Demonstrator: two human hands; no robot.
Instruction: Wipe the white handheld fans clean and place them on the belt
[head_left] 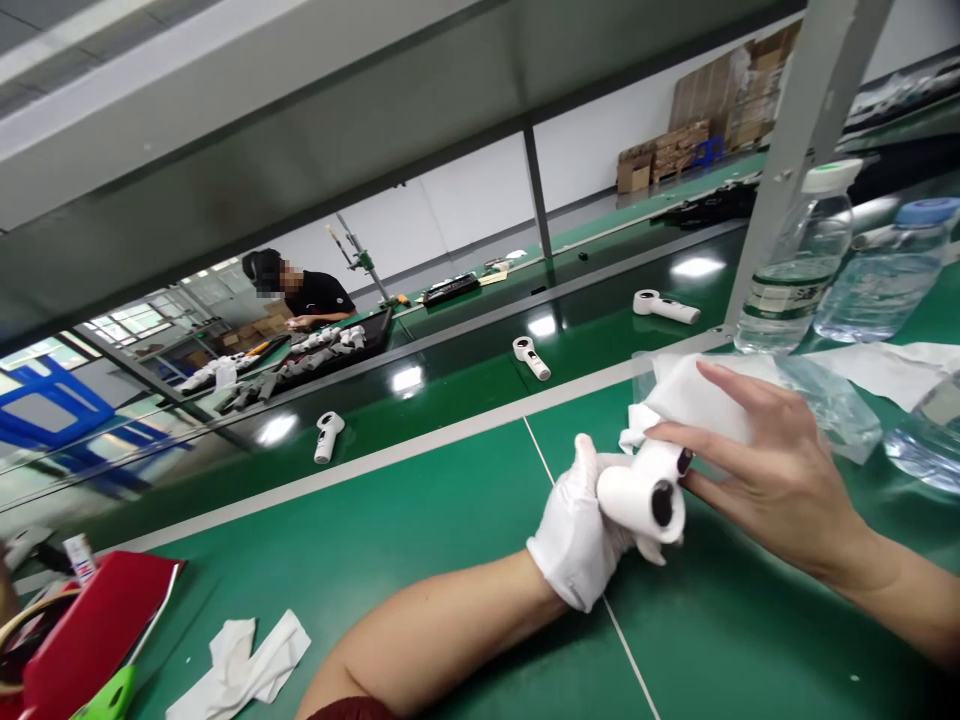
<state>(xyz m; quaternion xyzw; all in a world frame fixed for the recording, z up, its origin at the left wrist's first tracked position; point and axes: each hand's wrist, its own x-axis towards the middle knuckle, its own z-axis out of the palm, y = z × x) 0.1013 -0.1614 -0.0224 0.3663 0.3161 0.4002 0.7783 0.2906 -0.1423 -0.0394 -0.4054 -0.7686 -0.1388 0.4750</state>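
Note:
My left hand [581,535], in a white glove, is wrapped round a white handheld device [634,500] shaped like a small hair dryer. Its round barrel has a dark opening facing right and towards me. My right hand [780,470] is bare and pinches a white wipe [694,400] just above and beyond the device. Some fingers of that hand reach the device's upper end by a dark patch; whether they press on it I cannot tell. The left fingers are mostly hidden behind the barrel.
Similar white devices [532,358] lie spaced along the green conveyor belt [450,375] ahead. Water bottles [795,265] and a clear plastic bag [840,410] stand right. Crumpled white wipes [244,660] and a red folder-like object [105,620] lie left. A person [311,290] works across the line.

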